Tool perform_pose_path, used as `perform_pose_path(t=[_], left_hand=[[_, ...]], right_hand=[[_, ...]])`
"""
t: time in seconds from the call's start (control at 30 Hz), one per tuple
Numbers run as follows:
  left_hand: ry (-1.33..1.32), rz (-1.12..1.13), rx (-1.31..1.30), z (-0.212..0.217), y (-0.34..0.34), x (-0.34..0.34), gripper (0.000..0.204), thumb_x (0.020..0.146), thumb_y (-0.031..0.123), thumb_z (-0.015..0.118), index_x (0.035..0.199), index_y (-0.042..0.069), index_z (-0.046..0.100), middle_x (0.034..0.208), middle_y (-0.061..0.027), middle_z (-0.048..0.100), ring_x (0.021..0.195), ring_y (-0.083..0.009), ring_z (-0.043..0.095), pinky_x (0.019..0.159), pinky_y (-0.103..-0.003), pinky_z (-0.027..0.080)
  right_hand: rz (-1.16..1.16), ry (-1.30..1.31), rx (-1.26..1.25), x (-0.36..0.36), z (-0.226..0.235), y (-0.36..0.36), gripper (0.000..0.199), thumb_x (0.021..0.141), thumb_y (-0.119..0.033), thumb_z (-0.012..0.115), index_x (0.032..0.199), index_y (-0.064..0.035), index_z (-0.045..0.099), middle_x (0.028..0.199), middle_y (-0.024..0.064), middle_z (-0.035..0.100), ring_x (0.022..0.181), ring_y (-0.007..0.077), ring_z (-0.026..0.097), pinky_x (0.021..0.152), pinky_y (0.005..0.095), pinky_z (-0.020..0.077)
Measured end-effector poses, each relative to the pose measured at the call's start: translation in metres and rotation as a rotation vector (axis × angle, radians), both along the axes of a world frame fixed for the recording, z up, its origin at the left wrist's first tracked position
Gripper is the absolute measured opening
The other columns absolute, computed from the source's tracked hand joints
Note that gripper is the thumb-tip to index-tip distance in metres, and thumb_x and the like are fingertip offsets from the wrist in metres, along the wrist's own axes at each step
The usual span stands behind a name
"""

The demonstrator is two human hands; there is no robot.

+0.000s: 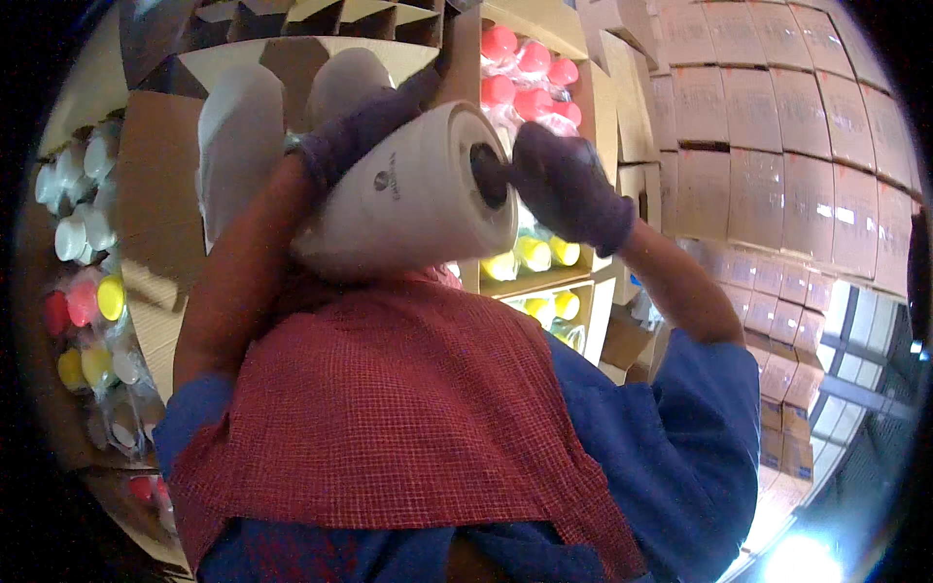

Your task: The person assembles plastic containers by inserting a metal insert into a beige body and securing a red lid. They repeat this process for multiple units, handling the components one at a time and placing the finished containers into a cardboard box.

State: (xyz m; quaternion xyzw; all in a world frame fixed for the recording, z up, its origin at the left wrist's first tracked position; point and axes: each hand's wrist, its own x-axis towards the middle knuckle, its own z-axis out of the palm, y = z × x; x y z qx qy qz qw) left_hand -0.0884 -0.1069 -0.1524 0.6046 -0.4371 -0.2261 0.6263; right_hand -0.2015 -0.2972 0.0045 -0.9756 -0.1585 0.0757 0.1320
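A large white cylindrical container (pixel 408 204) lies tilted against my front, its round end facing right. Dark print and a small emblem mark its side. My left hand (pixel 364 126), in a dark purple glove, is wrapped over its far upper side and holds it; the fingertips are partly hidden. At the round end is a dark round opening or knob (pixel 489 175). The fingers of my gloved right hand (pixel 569 185) are closed right at that dark centre; whether they pinch something there is hidden. Two more white cylinders (pixel 238 146) stand just beyond my left forearm.
An open carton with red-capped bottles (pixel 498 44) and yellow-capped bottles (pixel 533 255) sits beyond the right hand. More capped bottles (pixel 83 301) line the left. A divided carton (pixel 379 21) is at the far side. Stacked cardboard boxes (pixel 768 126) rise on the right.
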Motion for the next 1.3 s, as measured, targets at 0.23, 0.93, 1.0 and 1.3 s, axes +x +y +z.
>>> perform_pose_path(t=[0.23,0.93,1.0,1.3], left_hand=[[-0.017,-0.013,0.056,0.002,0.0,0.008,0.038,0.094,0.014,0.047,0.131,0.007,0.044,0.117,-0.0159,0.057,0.108,-0.0244,0.056,0.099,-0.033,0.038],[-0.087,-0.157,0.177,0.002,0.008,0.012,0.04,0.095,0.015,0.045,0.134,0.007,0.041,0.122,-0.0162,0.055,0.111,-0.0253,0.054,0.101,-0.033,0.038],[-0.088,-0.163,0.187,0.002,0.009,0.012,0.04,0.095,0.015,0.045,0.134,0.007,0.04,0.122,-0.0163,0.055,0.111,-0.0254,0.054,0.101,-0.034,0.038],[-0.11,-0.209,0.209,0.002,0.003,0.015,0.04,0.096,0.016,0.044,0.135,0.007,0.039,0.124,-0.0164,0.053,0.112,-0.0258,0.054,0.101,-0.034,0.037]], right_hand=[[0.019,0.177,0.061,0.001,0.039,0.019,0.029,0.092,-0.035,0.052,0.1,-0.0069,0.058,0.064,0.0144,0.06,0.062,0.0339,0.061,0.057,0.0435,0.0471],[1.344,-0.244,0.066,0.092,0.049,0.028,0.038,0.075,-0.021,0.071,0.106,0.0002,0.062,0.119,0.0213,0.057,0.113,0.0354,0.056,0.1,0.0433,0.0444],[1.396,-0.229,-0.009,0.086,0.06,0.039,0.035,0.076,-0.021,0.07,0.104,-0.0002,0.063,0.117,0.0196,0.06,0.113,0.0329,0.056,0.102,0.043,0.0441],[1.525,-0.241,0.065,0.102,0.055,0.042,0.03,0.076,-0.017,0.071,0.1,-0.0013,0.062,0.118,0.0175,0.061,0.113,0.0283,0.057,0.103,0.0428,0.0436]])
